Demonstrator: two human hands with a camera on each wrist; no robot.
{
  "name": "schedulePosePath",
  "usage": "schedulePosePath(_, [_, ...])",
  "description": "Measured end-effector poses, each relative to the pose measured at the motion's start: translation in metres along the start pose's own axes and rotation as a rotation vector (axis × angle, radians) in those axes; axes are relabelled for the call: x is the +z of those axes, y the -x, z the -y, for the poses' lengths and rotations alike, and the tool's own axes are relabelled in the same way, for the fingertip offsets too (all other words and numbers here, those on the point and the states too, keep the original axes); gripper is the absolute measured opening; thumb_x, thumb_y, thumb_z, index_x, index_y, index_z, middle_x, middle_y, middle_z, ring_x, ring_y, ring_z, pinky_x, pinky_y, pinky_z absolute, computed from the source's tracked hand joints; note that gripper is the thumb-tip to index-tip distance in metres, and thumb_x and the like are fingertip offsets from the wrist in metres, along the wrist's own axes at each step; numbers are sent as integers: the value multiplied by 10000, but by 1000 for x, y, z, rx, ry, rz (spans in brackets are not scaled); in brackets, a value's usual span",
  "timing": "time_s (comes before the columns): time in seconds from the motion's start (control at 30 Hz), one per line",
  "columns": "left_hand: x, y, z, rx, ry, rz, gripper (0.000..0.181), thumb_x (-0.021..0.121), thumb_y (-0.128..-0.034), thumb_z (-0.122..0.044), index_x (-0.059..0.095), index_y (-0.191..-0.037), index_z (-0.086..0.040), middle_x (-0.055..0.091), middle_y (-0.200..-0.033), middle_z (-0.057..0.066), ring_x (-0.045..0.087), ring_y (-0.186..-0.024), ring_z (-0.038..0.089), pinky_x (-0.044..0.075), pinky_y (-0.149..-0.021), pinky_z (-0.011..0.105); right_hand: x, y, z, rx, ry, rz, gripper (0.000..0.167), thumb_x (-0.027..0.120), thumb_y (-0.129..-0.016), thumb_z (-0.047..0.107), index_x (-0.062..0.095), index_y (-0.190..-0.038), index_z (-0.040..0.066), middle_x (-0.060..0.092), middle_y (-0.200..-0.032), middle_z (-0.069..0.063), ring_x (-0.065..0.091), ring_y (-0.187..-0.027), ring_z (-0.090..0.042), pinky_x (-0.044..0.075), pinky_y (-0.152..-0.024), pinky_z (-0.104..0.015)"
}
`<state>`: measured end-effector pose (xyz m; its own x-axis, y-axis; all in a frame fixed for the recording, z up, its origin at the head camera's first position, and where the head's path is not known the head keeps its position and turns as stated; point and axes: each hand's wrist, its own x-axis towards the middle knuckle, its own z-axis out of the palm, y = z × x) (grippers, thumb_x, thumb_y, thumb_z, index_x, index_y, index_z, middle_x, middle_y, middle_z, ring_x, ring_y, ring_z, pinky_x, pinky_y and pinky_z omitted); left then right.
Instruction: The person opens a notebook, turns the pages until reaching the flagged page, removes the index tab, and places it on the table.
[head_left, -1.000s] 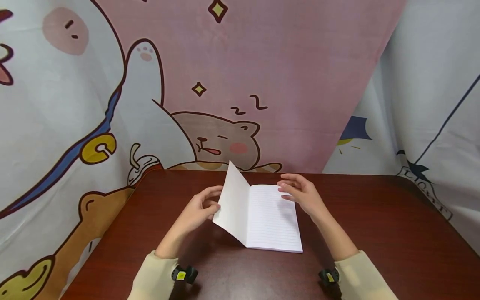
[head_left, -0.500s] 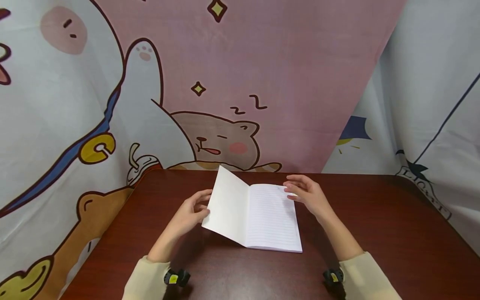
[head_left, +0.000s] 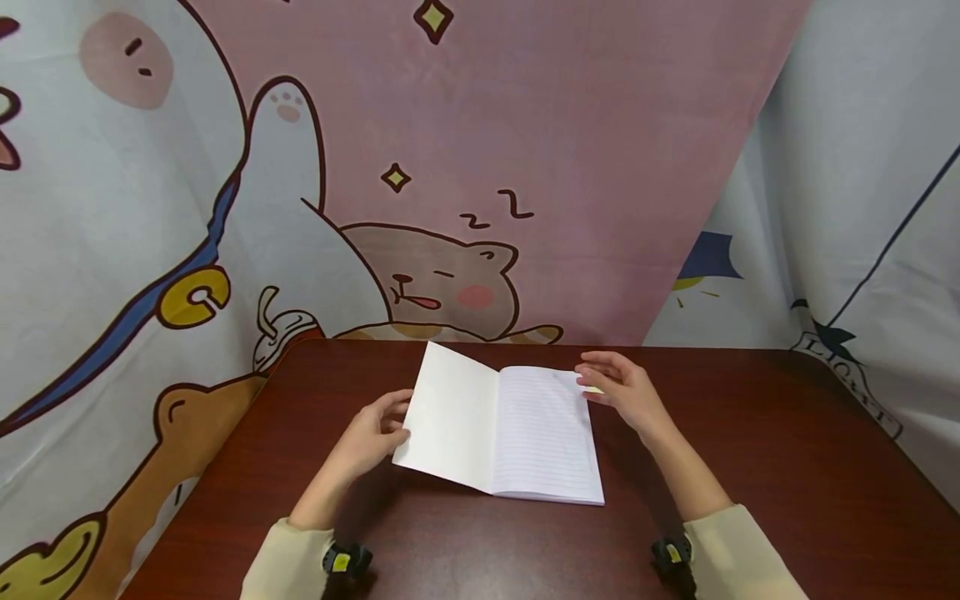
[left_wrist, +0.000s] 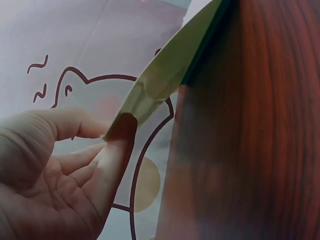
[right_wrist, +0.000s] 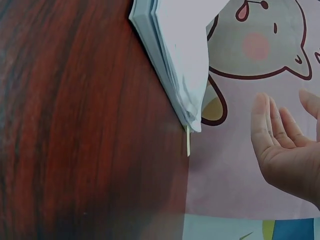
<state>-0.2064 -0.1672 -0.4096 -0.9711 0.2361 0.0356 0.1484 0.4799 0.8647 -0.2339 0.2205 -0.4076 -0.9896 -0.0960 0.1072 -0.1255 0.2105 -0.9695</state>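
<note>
A notebook [head_left: 546, 437] lies open on the table, its lined right page facing up. Its blank white left leaf [head_left: 448, 421], apparently the cover, stands tilted up off the tabletop. My left hand [head_left: 367, 435] pinches the outer edge of that leaf between thumb and finger; the left wrist view shows the leaf's edge [left_wrist: 165, 75] in the pinch. By the upper right corner of the pages is my right hand [head_left: 628, 392], fingers loosely bent and holding nothing. In the right wrist view it is apart from the pages [right_wrist: 177, 55]. A thin yellow strip [right_wrist: 188, 142] sticks out of the notebook's edge.
The dark red-brown wooden table [head_left: 750, 450] reaches back to a cartoon-printed curtain [head_left: 600, 167]. More curtain [head_left: 862, 208] hangs along the right side. Each wrist wears a small black camera strap [head_left: 347, 560].
My left hand has moved left and down with the leaf, opening it wider and lower. The right hand has drawn slightly right, off the page, and the yellow strip now shows beside it.
</note>
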Motion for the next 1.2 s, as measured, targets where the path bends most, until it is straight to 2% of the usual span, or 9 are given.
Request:
schedulePosePath(0.23, [3,1,7,-46,-130,-61,531,664,-862,71,555,-1375,-15,687,-1194,201,665,-901,219,544,-704,282,-4,0,-7,30,23,-6,473,595,-1012,221,480,-1388,-43,543,-1340,-345,681,-953,-8,582,-905,-370])
schedulePosePath(0.37, [5,2,10,-77,-145,-62,516,683,-859,63,571,-1357,-10,701,-1160,185,659,-866,201,570,-670,313,-6,0,-11,49,26,-5,468,575,-1023,213,466,-1398,-44,530,-1348,-346,690,-990,-57,578,-919,-384])
schedulePosePath(0.7, [14,3,21,-169,-19,-15,521,714,-859,34,578,-1358,-23,703,-1165,187,708,-896,224,615,-683,376,-10,0,-18,95,62,4,475,567,-1027,225,454,-1412,-29,540,-1368,-314,682,-1050,-140,554,-959,-430])
schedulePosePath(0.83, [20,3,25,-169,12,8,520,719,-856,28,572,-1354,-1,691,-1180,208,716,-893,233,619,-691,377,-11,-1,-22,121,71,13,482,557,-1032,216,438,-1417,-49,538,-1369,-313,678,-1090,-200,544,-972,-443])
schedulePosePath(1.1, [26,1,29,-139,72,63,530,706,-862,36,532,-1362,60,656,-1194,263,724,-893,251,623,-701,377,-14,-1,-27,142,79,31,529,554,-1033,237,406,-1429,-82,526,-1373,-321,659,-1103,-129,555,-964,-381])
schedulePosePath(1.2, [28,0,29,-136,86,75,532,700,-868,33,522,-1368,64,654,-1189,263,723,-886,246,623,-699,374,-15,-1,-28,159,86,31,528,555,-1032,232,404,-1429,-80,525,-1376,-312,641,-1124,-150,552,-970,-368])
